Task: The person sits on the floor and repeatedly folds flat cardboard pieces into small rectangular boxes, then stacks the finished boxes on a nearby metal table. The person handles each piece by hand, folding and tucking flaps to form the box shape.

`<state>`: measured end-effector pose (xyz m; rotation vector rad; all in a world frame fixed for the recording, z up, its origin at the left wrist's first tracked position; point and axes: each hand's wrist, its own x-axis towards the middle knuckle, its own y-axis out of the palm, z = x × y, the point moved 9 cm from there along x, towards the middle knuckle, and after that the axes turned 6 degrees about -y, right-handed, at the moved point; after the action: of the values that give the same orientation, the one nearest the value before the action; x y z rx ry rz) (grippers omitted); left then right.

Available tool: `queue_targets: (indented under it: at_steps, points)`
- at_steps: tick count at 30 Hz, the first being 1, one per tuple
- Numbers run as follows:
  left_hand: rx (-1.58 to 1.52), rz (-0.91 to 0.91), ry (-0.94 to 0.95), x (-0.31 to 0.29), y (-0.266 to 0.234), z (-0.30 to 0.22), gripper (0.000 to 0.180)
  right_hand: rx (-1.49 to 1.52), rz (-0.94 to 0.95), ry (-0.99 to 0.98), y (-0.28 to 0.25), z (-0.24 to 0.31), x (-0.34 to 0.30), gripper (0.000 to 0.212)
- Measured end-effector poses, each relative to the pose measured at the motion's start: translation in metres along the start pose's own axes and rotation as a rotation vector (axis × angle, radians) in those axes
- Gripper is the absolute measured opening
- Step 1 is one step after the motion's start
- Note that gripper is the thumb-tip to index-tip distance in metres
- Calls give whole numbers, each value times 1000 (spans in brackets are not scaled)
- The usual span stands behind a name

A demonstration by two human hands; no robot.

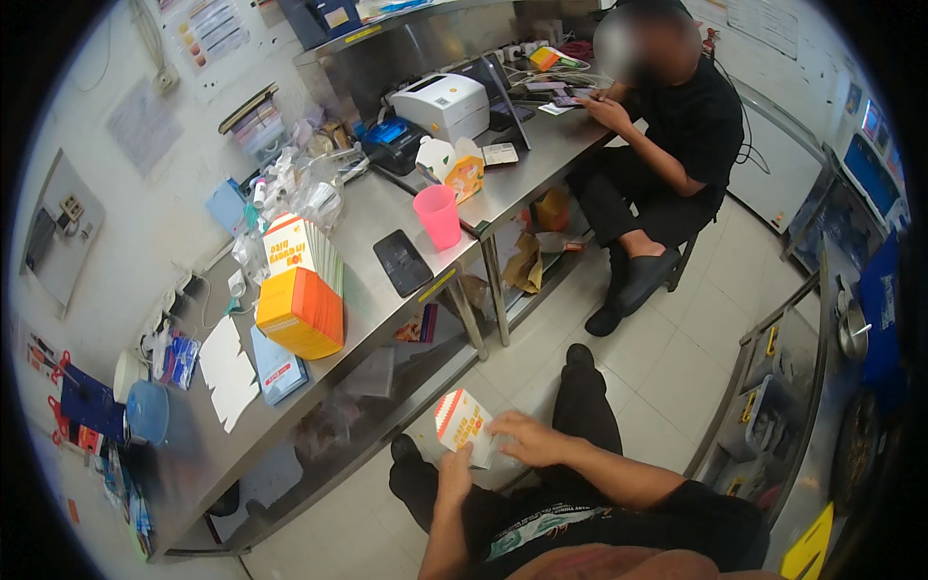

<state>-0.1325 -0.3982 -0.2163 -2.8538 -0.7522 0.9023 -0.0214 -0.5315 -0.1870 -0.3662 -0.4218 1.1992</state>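
Note:
Over my lap I hold a small white paper food carton (pixel 458 418) with a red patterned edge and yellow-orange lettering. My left hand (pixel 455 471) grips its lower edge, thumb on the printed face. At its right side is my right hand (pixel 530 439), closed with the fingertips against the carton; the carton's far side is hidden. On the steel table ahead to the left stand a bundle of nested orange cartons (pixel 301 311) and a row of similar white cartons (pixel 299 246). Beside them lie a blue flat pack (pixel 277 365) and a torn white sheet (pixel 228 375).
The steel table (pixel 382 327) also bears a black phone (pixel 403 262), a pink cup (pixel 438 217), an assembled carton (pixel 452 166) and a white printer (pixel 442 105). A seated person (pixel 667 126) handles a phone at the far end. A rack with bins (pixel 759 416) stands right.

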Motion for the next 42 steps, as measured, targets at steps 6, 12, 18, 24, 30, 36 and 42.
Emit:
queue_targets:
  at_steps: [6,12,18,24,30,36,42]
  points:
    - [-357,46,0,-2,-6,10,41,73,13,125,-30,16,9,56]
    - [-396,174,-115,5,6,4,36,647,109,367,-12,7,2,40]
    - [-300,244,211,23,4,-26,74,818,-372,385,-32,-21,32,38]
    - [-174,267,271,51,-8,-55,100,897,-592,394,-47,-34,68,34]
    - [-437,166,342,72,-35,-60,71,852,-505,112,-57,-26,96,65]
    - [-414,45,422,62,-68,-78,60,734,-304,-8,-51,-11,119,87]
    - [-587,7,516,39,-127,-129,78,590,-342,-18,-58,57,174,51]
